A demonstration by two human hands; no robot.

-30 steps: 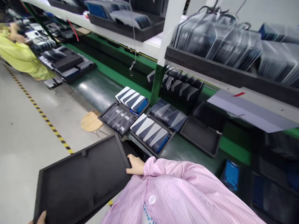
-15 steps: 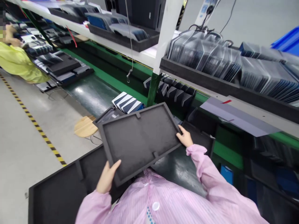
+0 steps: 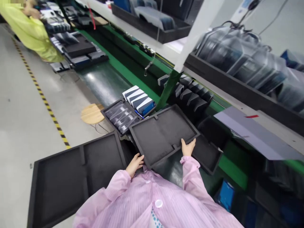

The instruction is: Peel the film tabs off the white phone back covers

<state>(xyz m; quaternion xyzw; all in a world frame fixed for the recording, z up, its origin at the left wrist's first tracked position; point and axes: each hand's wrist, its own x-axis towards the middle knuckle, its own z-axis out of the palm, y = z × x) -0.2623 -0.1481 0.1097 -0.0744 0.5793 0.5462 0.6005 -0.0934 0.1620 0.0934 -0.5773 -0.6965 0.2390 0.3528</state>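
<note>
A shallow black tray (image 3: 163, 133) with a raised rim and small tabs lies tilted in front of my body, over the dark green bench. My left hand (image 3: 135, 164) is closed at its near left corner, some fingers hidden by the rim. On the near edge, right of the middle, my right hand (image 3: 188, 148) grips the rim. Nothing lies inside this tray. Behind its left end sits another black tray (image 3: 111, 125) holding rows of thin, shiny panels. A stack of white and dark blue panels (image 3: 140, 98) stands just beyond.
At my left is a larger black divided tray (image 3: 82, 160). A round wooden stool (image 3: 92, 114) stands by the bench. Another dark tray (image 3: 206, 155) lies at the right, below a shelf tray (image 3: 228, 74) of upright panels. A person in yellow (image 3: 30, 31) works far left.
The black tray has come lower and shifted right in view. My right hand has moved from its right side to the near edge, and my left hand has moved right with the corner.
</note>
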